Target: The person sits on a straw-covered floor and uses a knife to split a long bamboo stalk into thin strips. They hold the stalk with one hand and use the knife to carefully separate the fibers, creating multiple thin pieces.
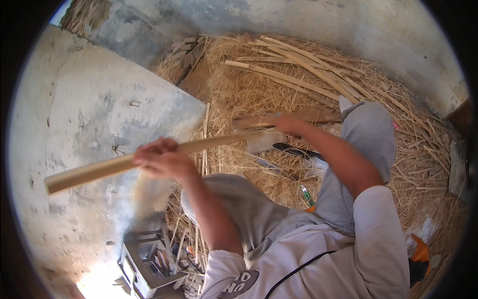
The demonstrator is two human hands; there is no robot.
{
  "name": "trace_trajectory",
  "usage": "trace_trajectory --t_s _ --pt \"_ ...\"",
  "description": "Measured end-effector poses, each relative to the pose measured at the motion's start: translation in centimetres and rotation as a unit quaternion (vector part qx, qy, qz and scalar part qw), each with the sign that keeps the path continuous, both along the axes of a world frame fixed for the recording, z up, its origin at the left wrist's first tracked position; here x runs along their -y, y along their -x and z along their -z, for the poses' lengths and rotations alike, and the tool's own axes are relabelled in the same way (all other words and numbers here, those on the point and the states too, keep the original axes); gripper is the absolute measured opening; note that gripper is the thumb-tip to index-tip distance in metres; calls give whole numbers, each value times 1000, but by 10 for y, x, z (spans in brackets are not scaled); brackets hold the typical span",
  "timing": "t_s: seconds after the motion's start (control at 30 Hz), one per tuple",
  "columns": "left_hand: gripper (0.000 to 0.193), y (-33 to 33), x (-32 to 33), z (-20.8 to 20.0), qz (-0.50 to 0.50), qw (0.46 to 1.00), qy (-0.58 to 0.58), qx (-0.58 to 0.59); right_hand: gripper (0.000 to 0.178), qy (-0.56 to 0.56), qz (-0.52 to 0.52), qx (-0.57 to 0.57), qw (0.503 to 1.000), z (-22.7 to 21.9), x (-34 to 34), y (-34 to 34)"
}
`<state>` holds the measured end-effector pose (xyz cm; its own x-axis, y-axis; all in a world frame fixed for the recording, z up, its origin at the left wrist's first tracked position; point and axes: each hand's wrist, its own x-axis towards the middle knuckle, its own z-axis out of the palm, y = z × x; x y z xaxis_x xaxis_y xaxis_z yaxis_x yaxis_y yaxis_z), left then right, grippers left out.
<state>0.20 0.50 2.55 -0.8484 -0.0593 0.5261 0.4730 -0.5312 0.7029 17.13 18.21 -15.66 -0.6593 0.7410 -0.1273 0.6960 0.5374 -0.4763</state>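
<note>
My left hand (162, 157) is closed around a long split bamboo piece (94, 174). It slants from the wall on the left up toward the middle, and its inner end is smeared by motion. By that end my right hand (289, 124) is stretched out over a brown wooden plank (313, 116); its fingers are blurred, and I cannot make out whether they grip anything. Just below it a knife-like tool with a black handle (294, 150) lies next to a grey block (264, 143).
Straw-like shavings (249, 94) cover the floor. Several bamboo strips (308, 65) lie in a pile at the far right. A painted wall (99, 99) closes in on the left. A box-like metal stand (144, 279) holds small items at lower left. A green tool (307, 196) lies between my legs.
</note>
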Motion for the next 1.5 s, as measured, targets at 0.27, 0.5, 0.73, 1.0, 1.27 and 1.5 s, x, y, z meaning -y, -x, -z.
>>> trace_trajectory --t_s 0.27,0.5,0.73,1.0,1.27,1.5 --pt "52 55 67 -21 -103 991 -75 44 52 239 91 -123 959 -17 -11 -17" --pt "49 36 61 -21 -67 993 -71 71 56 222 -40 -220 949 -49 49 -34" --pt "49 20 38 -16 -17 995 -77 63 56 177 -122 -153 965 -62 84 -20" --pt "49 7 16 -12 28 995 -79 57 42 138 -91 -79 983 -24 71 0" --pt "49 45 53 -14 -57 996 -65 -25 37 35 8 78 996 6 -5 -37" --pt "52 26 33 1 -27 997 21 -62 51 169 -250 203 932 51 68 -57"
